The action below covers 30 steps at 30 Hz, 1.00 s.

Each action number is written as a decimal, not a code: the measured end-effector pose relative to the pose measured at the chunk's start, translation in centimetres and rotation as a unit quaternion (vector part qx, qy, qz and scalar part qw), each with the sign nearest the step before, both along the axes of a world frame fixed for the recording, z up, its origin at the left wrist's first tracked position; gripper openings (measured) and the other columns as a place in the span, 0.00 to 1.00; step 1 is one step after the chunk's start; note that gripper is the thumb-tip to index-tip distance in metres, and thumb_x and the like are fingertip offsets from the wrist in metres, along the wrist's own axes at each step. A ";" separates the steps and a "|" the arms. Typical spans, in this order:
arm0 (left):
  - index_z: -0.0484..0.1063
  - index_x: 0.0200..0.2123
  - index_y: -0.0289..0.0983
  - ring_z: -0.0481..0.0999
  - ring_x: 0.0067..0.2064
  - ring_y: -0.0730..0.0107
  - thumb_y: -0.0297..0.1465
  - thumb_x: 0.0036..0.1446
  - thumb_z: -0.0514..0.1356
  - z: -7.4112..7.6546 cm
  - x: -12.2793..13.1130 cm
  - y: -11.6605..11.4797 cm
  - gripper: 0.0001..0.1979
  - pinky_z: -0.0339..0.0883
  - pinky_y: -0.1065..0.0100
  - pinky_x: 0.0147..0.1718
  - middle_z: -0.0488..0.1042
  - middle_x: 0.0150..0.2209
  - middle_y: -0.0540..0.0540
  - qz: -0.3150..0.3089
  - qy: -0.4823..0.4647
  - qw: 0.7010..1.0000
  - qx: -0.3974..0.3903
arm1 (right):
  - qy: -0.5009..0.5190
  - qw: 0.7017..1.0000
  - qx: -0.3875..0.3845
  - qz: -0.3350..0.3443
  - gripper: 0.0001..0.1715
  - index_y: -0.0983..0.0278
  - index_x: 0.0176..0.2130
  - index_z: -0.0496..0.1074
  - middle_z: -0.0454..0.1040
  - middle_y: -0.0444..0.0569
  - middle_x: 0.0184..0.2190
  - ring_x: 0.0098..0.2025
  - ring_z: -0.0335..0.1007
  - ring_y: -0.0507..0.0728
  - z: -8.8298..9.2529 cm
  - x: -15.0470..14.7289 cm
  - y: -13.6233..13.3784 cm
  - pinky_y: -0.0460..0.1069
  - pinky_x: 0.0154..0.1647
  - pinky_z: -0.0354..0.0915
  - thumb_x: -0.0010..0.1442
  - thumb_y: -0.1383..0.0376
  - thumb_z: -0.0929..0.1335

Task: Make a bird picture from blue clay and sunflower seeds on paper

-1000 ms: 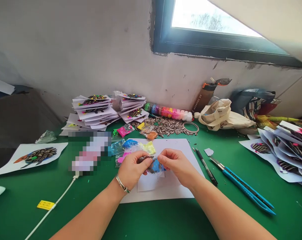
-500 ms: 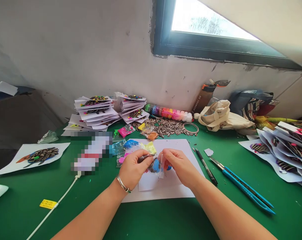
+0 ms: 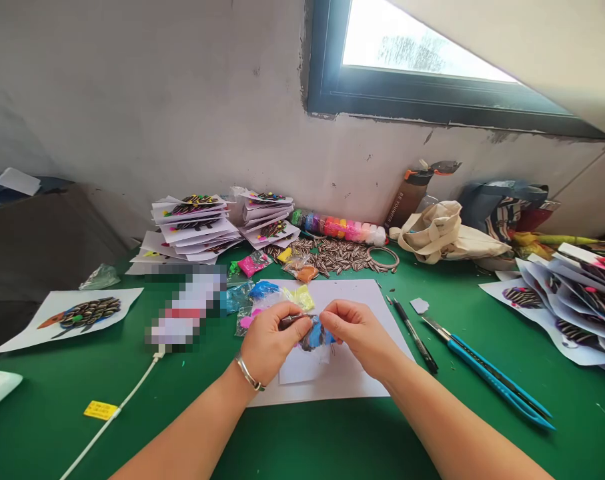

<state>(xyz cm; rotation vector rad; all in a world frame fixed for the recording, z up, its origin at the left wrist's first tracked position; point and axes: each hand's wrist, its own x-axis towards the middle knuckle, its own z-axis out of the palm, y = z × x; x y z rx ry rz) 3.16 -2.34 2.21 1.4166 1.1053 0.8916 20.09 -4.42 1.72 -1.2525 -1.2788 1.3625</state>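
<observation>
My left hand (image 3: 269, 340) and my right hand (image 3: 359, 330) meet over a white sheet of paper (image 3: 349, 377) on the green table. Between their fingertips they pinch a small clear plastic bag of blue clay (image 3: 316, 335). A dark thin piece shows at my left fingertips; I cannot tell what it is. My left wrist wears a silver bracelet. More little bags of coloured clay (image 3: 262, 290) lie just beyond my left hand.
A heap of striped sunflower seeds (image 3: 339, 255) lies behind the paper, with a row of coloured clay tubs (image 3: 339, 227). Stacks of seed pictures (image 3: 197, 223) stand back left and at right (image 3: 577, 300). A blue knife (image 3: 492, 377) and black pen (image 3: 415, 337) lie right.
My hands have turned the blue clay bag slightly and drawn a little closer together. The view has shifted a touch to the left.
</observation>
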 end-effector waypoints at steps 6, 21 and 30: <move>0.68 0.22 0.36 0.65 0.19 0.77 0.46 0.44 0.67 0.1 0.0 0.1 0.19 0.63 0.72 0.19 0.65 0.16 0.55 -0.021 -0.072 0.996 -0.056 | 0.001 1.000 0.030 -0.009 0.21 0.64 0.21 0.61 0.55 0.38 0.20 0.25 0.48 0.48 0.0 -0.7 -0.4 0.46 0.25 0.47 0.55 0.55 0.68; 0.69 0.24 0.36 0.66 0.23 0.75 0.40 0.44 0.67 0.3 -0.4 0.6 0.15 0.62 0.71 0.22 0.67 0.20 0.54 0.004 -0.089 0.995 -0.035 | 0.063 0.998 0.002 0.027 0.13 0.65 0.25 0.72 0.69 0.45 0.24 0.29 0.62 0.51 0.4 -0.2 -0.3 0.47 0.33 0.59 0.58 0.63 0.65; 0.73 0.31 0.36 0.69 0.29 0.71 0.33 0.42 0.67 -0.4 -0.3 0.7 0.11 0.66 0.69 0.29 0.72 0.27 0.50 0.037 -0.092 0.995 -0.028 | 0.096 0.993 -0.034 0.058 0.04 0.64 0.31 0.74 0.71 0.44 0.29 0.32 0.63 0.51 0.9 -0.6 -0.5 0.47 0.34 0.60 0.52 0.65 0.70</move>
